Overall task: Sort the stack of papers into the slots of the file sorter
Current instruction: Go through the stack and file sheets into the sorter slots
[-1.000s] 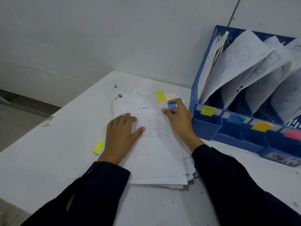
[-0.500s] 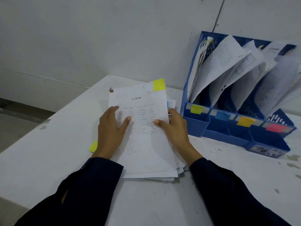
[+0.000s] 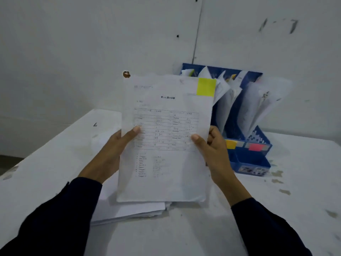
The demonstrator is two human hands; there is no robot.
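Note:
I hold a printed sheet [image 3: 166, 163] upright in front of me, above the table. A yellow sticky note [image 3: 206, 87] sits at its top right corner. My left hand [image 3: 112, 150] grips its left edge, thumb on the front. My right hand [image 3: 212, 150] grips its right edge the same way. Under the sheet the stack of papers [image 3: 129, 209] lies flat on the white table [image 3: 46, 172]. The blue file sorter [image 3: 251, 156] stands behind at the right, several slots holding papers, with yellow and pink labels on its front; its left part is hidden by the sheet.
A white wall [image 3: 92, 43] rises right behind the table and sorter. The table's left edge [image 3: 55, 133] drops off to the floor. Stains mark the table surface at the right [image 3: 284, 191].
Both hands have lifted the top sheet off the stack and raised it upright before me. The view has tilted upward, and the sorter now sits partly behind the sheet.

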